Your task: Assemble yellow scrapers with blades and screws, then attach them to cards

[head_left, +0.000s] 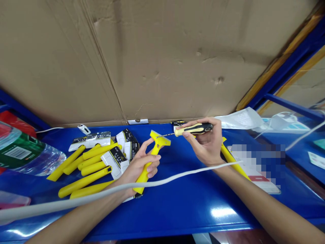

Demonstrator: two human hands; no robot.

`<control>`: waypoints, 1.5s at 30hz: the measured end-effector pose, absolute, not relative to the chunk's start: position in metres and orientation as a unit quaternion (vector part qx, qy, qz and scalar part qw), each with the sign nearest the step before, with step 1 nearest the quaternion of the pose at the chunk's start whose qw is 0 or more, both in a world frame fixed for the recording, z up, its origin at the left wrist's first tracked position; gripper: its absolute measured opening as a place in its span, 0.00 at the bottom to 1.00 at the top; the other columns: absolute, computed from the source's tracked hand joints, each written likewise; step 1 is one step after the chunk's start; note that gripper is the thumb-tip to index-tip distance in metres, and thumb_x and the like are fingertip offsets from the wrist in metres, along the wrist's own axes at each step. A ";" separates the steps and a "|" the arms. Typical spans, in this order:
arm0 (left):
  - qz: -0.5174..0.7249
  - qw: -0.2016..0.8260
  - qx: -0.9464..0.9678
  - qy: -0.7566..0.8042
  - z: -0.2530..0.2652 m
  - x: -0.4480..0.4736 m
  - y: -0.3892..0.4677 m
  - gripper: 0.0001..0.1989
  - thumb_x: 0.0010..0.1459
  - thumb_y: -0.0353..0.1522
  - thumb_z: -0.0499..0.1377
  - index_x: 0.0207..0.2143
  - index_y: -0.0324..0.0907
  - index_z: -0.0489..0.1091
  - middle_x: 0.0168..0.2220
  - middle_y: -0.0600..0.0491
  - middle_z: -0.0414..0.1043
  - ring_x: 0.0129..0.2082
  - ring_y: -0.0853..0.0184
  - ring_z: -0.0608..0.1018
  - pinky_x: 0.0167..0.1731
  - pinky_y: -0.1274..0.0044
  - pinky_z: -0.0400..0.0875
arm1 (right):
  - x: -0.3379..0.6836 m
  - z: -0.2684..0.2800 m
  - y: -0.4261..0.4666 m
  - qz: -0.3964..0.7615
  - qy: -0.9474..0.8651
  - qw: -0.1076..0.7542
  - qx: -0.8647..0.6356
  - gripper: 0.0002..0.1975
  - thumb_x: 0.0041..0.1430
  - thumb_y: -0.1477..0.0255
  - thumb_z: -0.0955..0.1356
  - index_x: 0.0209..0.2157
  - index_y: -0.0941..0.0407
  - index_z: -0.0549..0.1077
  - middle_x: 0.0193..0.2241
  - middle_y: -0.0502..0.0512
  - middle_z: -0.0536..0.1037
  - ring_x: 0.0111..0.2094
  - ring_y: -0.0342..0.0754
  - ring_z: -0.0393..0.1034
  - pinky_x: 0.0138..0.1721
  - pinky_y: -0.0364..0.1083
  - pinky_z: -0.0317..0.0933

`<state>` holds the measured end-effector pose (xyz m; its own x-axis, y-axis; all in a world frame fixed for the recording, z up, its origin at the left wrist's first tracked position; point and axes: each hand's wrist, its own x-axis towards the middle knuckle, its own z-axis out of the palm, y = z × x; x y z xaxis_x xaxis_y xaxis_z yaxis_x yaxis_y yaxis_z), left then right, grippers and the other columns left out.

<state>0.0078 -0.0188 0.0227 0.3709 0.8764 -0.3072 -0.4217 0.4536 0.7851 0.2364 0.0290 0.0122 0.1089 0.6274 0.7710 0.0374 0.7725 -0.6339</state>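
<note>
My left hand (142,162) is wrapped round the handle of a yellow scraper (155,149), its wide head pointing up and away from me. In my right hand (209,142) is a screwdriver (195,129) with a cream and black handle. Its thin shaft points left, and the tip meets the scraper's head, where it seems to touch a small screw; the exact contact is too small to tell. Left of my left hand lies a pile of yellow handles (85,181) among black and white packaging cards (113,159). Partly behind my right forearm lies another yellow tool (232,157).
A large water bottle (27,149) lies at the left. A white cable (177,176) crosses in front of both forearms. Cardboard (165,61) backs the blue shelf (177,210). Clear plastic packaging (236,118) is at the back right, with a white sheet (266,184) nearer.
</note>
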 end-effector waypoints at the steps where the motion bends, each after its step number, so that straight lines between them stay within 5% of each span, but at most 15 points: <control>1: 0.423 0.769 0.307 0.369 0.022 0.008 -0.018 0.53 0.53 0.26 0.76 0.77 0.50 0.57 0.22 0.68 0.56 0.17 0.77 0.58 0.18 0.83 0.53 | 0.237 0.011 0.029 0.203 -0.642 0.695 -0.254 0.24 0.65 0.69 0.81 0.52 0.46 0.66 0.45 0.53 0.86 0.47 0.56 0.88 0.51 0.59 0.84; 8: 0.421 0.771 0.306 0.368 0.016 0.006 -0.015 0.54 0.54 0.27 0.75 0.77 0.51 0.54 0.20 0.69 0.54 0.17 0.76 0.57 0.18 0.83 0.54 | 0.242 0.011 0.023 0.202 -0.717 0.633 -0.210 0.27 0.70 0.77 0.75 0.65 0.47 0.66 0.65 0.63 0.76 0.63 0.59 0.80 0.62 0.65 0.79; 14: 0.416 0.767 0.323 0.366 0.015 0.005 -0.015 0.53 0.54 0.27 0.75 0.77 0.49 0.55 0.19 0.69 0.56 0.17 0.75 0.57 0.18 0.83 0.52 | 0.244 0.011 0.026 0.107 -0.697 0.662 -0.255 0.29 0.63 0.79 0.81 0.59 0.47 0.73 0.45 0.52 0.84 0.47 0.52 0.87 0.48 0.51 0.83; 18: 0.414 0.766 0.324 0.369 0.015 0.005 -0.014 0.53 0.54 0.27 0.75 0.77 0.49 0.55 0.19 0.68 0.57 0.18 0.75 0.57 0.19 0.83 0.52 | 0.244 0.012 0.025 0.202 -0.702 0.641 -0.237 0.27 0.69 0.77 0.76 0.63 0.46 0.68 0.57 0.58 0.81 0.57 0.56 0.83 0.59 0.60 0.81; 23: 0.405 0.771 0.329 0.366 0.012 0.005 -0.013 0.53 0.56 0.27 0.75 0.77 0.50 0.54 0.18 0.68 0.57 0.18 0.75 0.57 0.18 0.83 0.53 | 0.242 0.014 0.024 0.168 -0.671 0.674 -0.258 0.24 0.64 0.78 0.80 0.55 0.47 0.73 0.44 0.51 0.83 0.47 0.51 0.87 0.48 0.50 0.83; 27: 0.403 0.774 0.332 0.358 0.009 0.004 -0.013 0.52 0.56 0.27 0.75 0.77 0.51 0.55 0.19 0.68 0.57 0.18 0.75 0.58 0.18 0.83 0.54 | 0.242 0.016 0.024 0.232 -0.674 0.660 -0.236 0.24 0.68 0.76 0.77 0.59 0.46 0.70 0.55 0.56 0.81 0.54 0.55 0.85 0.55 0.57 0.82; 31: 0.402 0.775 0.332 0.358 0.009 0.004 -0.013 0.51 0.56 0.27 0.75 0.76 0.50 0.56 0.19 0.68 0.58 0.18 0.75 0.58 0.19 0.83 0.54 | 0.244 0.017 0.026 0.166 -0.661 0.674 -0.285 0.21 0.62 0.75 0.82 0.50 0.48 0.74 0.42 0.50 0.84 0.44 0.51 0.87 0.46 0.50 0.84; 36: 0.409 0.768 0.332 0.363 0.014 0.005 -0.013 0.51 0.55 0.27 0.75 0.76 0.49 0.57 0.19 0.68 0.56 0.17 0.75 0.57 0.18 0.83 0.53 | 0.244 0.017 0.026 0.252 -0.673 0.650 -0.246 0.24 0.67 0.75 0.78 0.58 0.47 0.70 0.54 0.56 0.83 0.56 0.55 0.85 0.58 0.57 0.81; 40: 0.416 0.762 0.333 0.368 0.018 0.005 -0.014 0.53 0.54 0.27 0.75 0.77 0.48 0.56 0.19 0.69 0.56 0.17 0.75 0.56 0.18 0.83 0.52 | 0.245 0.017 0.025 0.183 -0.668 0.663 -0.283 0.21 0.62 0.77 0.81 0.50 0.49 0.75 0.43 0.51 0.86 0.46 0.51 0.87 0.48 0.48 0.83; 45: 0.419 0.756 0.336 0.374 0.020 0.005 -0.014 0.54 0.53 0.27 0.75 0.77 0.50 0.55 0.20 0.69 0.55 0.17 0.76 0.56 0.18 0.82 0.53 | 0.244 0.019 0.022 0.272 -0.672 0.645 -0.241 0.21 0.69 0.75 0.77 0.58 0.48 0.71 0.57 0.57 0.83 0.59 0.57 0.84 0.57 0.57 0.82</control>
